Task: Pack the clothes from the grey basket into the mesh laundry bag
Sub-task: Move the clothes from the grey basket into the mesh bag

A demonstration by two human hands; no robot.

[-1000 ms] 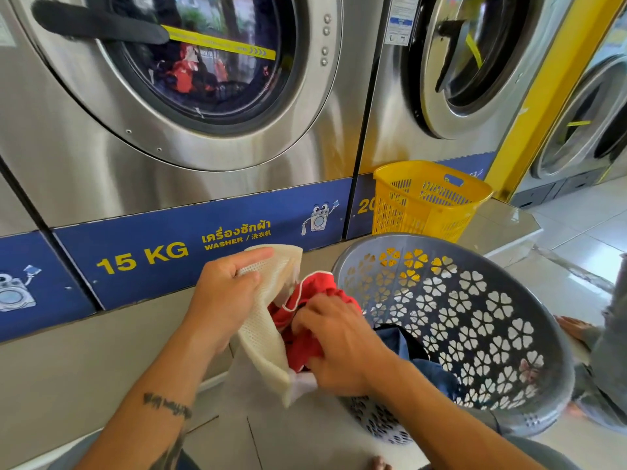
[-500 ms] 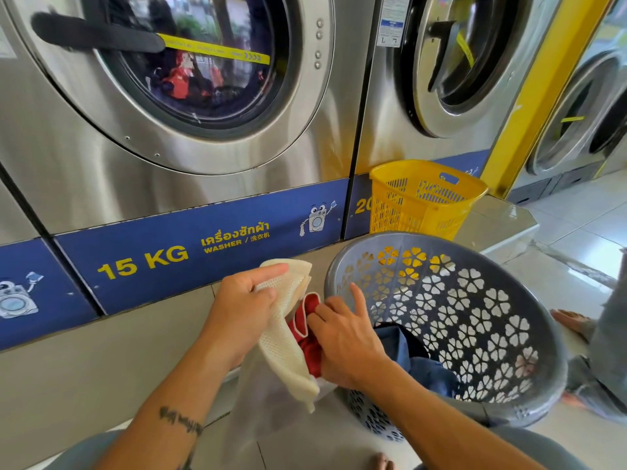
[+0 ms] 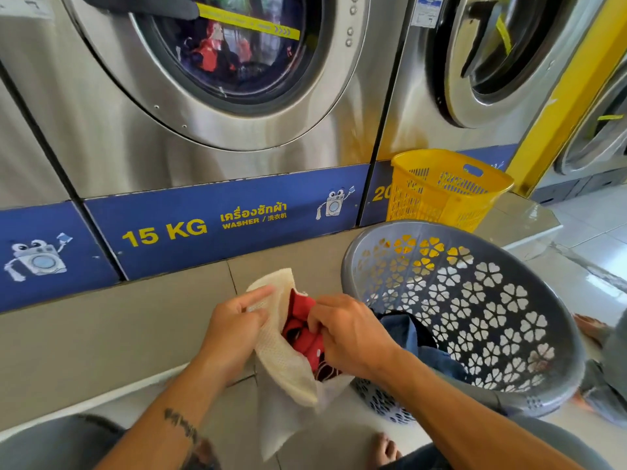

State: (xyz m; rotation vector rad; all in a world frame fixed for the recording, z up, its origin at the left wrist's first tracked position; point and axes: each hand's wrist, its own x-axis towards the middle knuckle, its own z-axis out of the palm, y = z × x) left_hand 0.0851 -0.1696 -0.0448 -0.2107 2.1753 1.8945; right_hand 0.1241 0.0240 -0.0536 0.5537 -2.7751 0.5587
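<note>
A cream mesh laundry bag (image 3: 281,364) hangs open in front of me, its lower part trailing onto the floor. My left hand (image 3: 234,330) grips the bag's near rim. Inside the mouth sits a red garment (image 3: 303,329), and my right hand (image 3: 346,332) is closed on it at the bag's opening. To the right leans the grey basket (image 3: 509,334), tilted toward me, with flower-shaped holes. Dark blue clothes (image 3: 417,344) lie in its bottom, partly hidden by my right forearm.
Steel washing machines (image 3: 203,130) with a blue "15 KG" strip stand close ahead on a tiled plinth. A yellow basket (image 3: 448,188) sits behind the grey one. Another person's leg and foot (image 3: 604,354) are at the right edge. My knees and toes show below.
The red garment has gone deeper into the mesh bag, and both hands with the bag have dropped lower. My right hand has curled from flat to closed on the garment.
</note>
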